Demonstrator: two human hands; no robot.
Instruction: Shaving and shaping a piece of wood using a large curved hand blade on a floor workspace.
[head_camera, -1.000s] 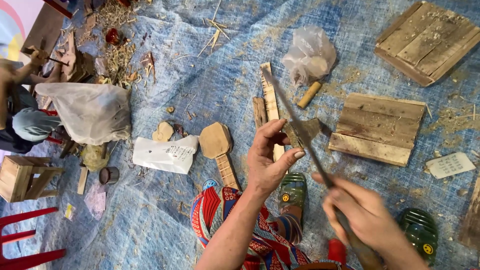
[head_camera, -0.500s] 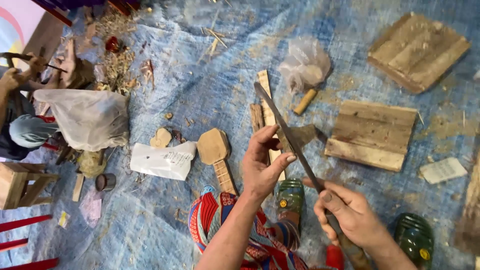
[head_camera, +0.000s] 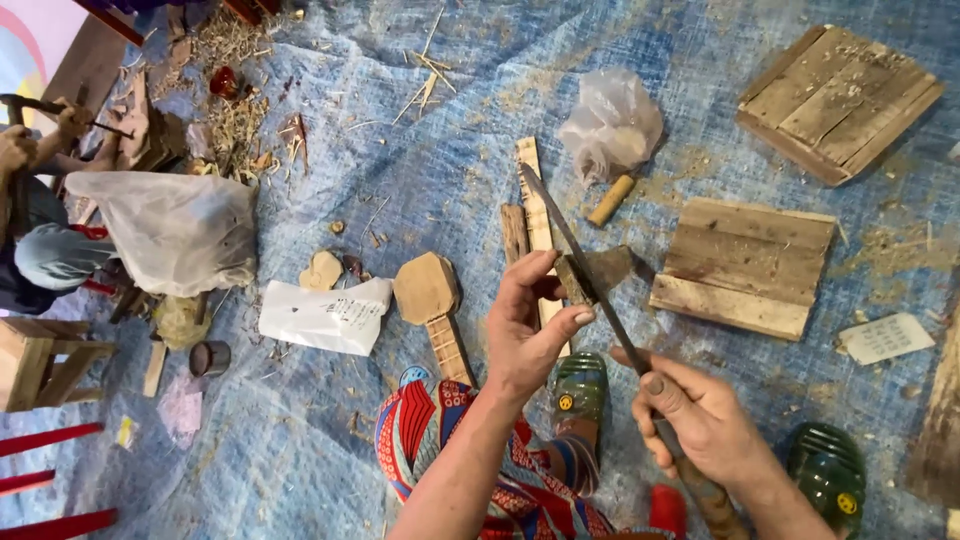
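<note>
The left hand (head_camera: 525, 325) pinches a small dark wedge-shaped piece (head_camera: 600, 272) between thumb and fingertips, lifting it clear of the blue tarp (head_camera: 420, 190) so its edge faces the tool. The right hand (head_camera: 705, 420) is closed around the wooden handle of a long file (head_camera: 585, 270), index finger stretched along the shaft to steady it; the thin blade lies slantwise across the held piece, touching it, which suits a stroke along the edge. What the dark piece is made of is hard to tell. Below the hands lie 2 green sandals (head_camera: 580, 385), with patterned red and blue cloth beside the left forearm. On the tarp just beyond the hands rest 2 narrow wood strips (head_camera: 530, 200), and to their left a paddle-shaped wooden blank (head_camera: 430, 295) lies next to a folded white paper (head_camera: 325, 315). A crumpled clear bag (head_camera: 612, 125) sits by a short wooden peg (head_camera: 610, 200), and 2 slatted boards (head_camera: 745, 265) lie to the right, well apart from the hands. At the far left another person's hands (head_camera: 40, 130) work with a tool near a large white plastic bag (head_camera: 175, 230).
</note>
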